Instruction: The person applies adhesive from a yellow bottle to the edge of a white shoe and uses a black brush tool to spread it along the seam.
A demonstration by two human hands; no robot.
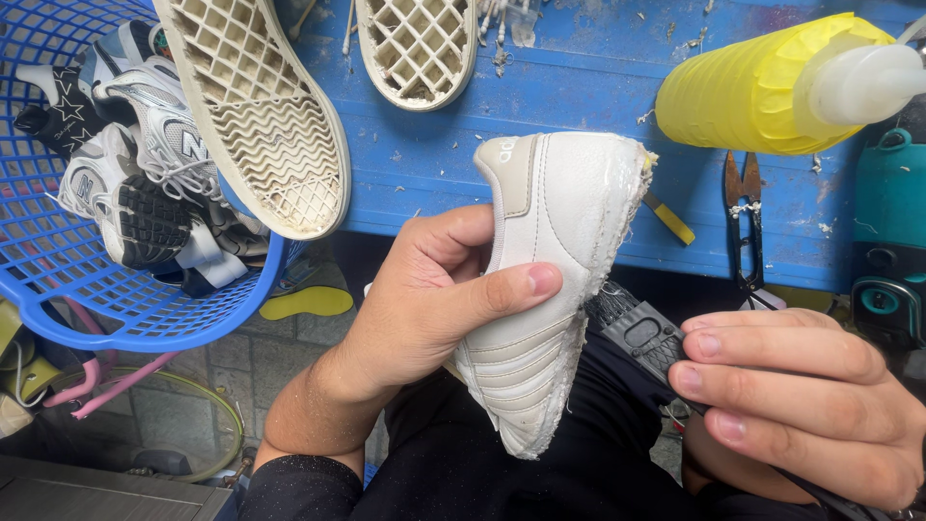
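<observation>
A blue basket [58,260] of grey-white sneakers [145,183] is seen far left, a cream outsole [260,116] leaning on its rim. A white shoe upper [540,289] with beige stripes and a frayed, glue-crusted edge is held mid-frame, over the lap and in front of the blue surface [579,87], by the left hand [424,299]; its fingers are wrapped shut around the heel. A black tool [646,338] is pinched by the closed fingers of the right hand [801,405]. A yellow ribbed bottle [772,87], white-capped, is lying upper right.
</observation>
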